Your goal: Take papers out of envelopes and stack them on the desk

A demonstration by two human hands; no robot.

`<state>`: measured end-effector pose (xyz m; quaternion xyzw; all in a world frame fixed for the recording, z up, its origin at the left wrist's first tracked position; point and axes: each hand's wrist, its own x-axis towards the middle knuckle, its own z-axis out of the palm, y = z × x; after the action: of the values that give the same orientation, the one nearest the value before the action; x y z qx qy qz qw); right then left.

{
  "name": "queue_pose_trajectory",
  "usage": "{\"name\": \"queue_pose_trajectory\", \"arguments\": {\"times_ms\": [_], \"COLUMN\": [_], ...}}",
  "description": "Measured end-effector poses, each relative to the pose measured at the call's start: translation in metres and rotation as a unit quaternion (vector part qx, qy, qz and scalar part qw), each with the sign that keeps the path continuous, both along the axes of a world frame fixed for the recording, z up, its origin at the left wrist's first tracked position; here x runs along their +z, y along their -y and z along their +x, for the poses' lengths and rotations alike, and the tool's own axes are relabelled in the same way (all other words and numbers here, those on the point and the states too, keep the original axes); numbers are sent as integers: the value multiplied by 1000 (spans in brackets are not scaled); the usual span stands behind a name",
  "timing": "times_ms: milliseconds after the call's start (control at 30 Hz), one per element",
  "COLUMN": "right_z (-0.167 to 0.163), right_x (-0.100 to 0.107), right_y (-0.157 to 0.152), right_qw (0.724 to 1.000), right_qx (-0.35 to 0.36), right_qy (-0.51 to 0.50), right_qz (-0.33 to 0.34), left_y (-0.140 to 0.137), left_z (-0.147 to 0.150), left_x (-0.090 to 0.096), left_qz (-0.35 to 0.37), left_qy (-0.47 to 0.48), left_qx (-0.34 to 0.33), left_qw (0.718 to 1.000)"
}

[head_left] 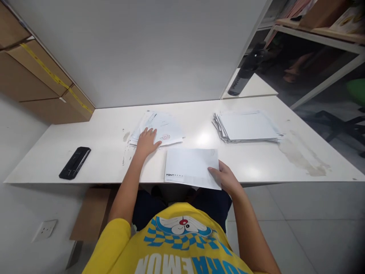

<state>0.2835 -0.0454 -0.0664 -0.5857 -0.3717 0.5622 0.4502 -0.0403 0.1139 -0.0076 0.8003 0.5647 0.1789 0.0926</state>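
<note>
With its fingers spread, my left hand [147,141] lies flat on a fanned stack of printed papers [167,127], the top sheet bearing a red stamp. My right hand [225,177] grips the right edge of a white sheaf of paper [189,165], thumb on top and the other fingers beneath. Dark print shows at the sheaf's lower left corner, which is close to the table's front edge. Whether it is one sheet or several I cannot tell. A thicker, uneven stack of papers [252,125] rests farther right, apart from both hands.
A black phone-like device [75,163] lies on the white table [108,167] at left. Cardboard boxes [45,83] stand in the back left corner. Behind the table rises a grey panel [159,49]. A dark bottle [242,78] stands at the back right. Part of another person [296,70] shows beyond.
</note>
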Motion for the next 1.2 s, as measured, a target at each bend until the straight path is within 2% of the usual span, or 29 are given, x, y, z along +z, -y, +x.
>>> {"name": "queue_pose_trajectory", "arguments": {"times_ms": [100,233,400,467,567,667,733,833,933,1000,1100,1200], "right_z": [6,7,8,7,5,8,11,15,14,14,20,32], "right_x": [4,5,-1,1,9,12,12,10,6,0,-8,-3], "right_y": [5,4,-1,2,10,15,17,19,23,26,29,30], "right_qw": [999,998,998,999,1000,999,999,998,997,998,998,994], "right_qx": [-2,10,12,6,6,4,-15,-45,-61,-61,-63,-93], "right_qy": [39,52,50,36,-5,-40,-50,-46,-40,-34,-7,24], "right_qz": [4,16,22,19,12,-1,-6,-9,-12,-5,16,48], "left_y": [-6,2,7,19,63,123,155,168,154,145,140,136], "left_z": [-4,0,-9,-13,-1,28,46,57,53,49,49,64], "left_x": [-19,-30,-10,-2,-4,-19,-27,-29,-24,-22,-24,-23], "left_qz": [-3,69,137,185,232,186,157,144,148,158,148,102], "left_qy": [-84,-112,-106,-84,-21,10,17,36,17,-12,-3,101], "left_qx": [-23,9,28,21,-88,-235,-304,-375,-420,-411,-345,-177], "left_qw": [996,991,984,979,969,954,940,915,895,898,927,974]}}
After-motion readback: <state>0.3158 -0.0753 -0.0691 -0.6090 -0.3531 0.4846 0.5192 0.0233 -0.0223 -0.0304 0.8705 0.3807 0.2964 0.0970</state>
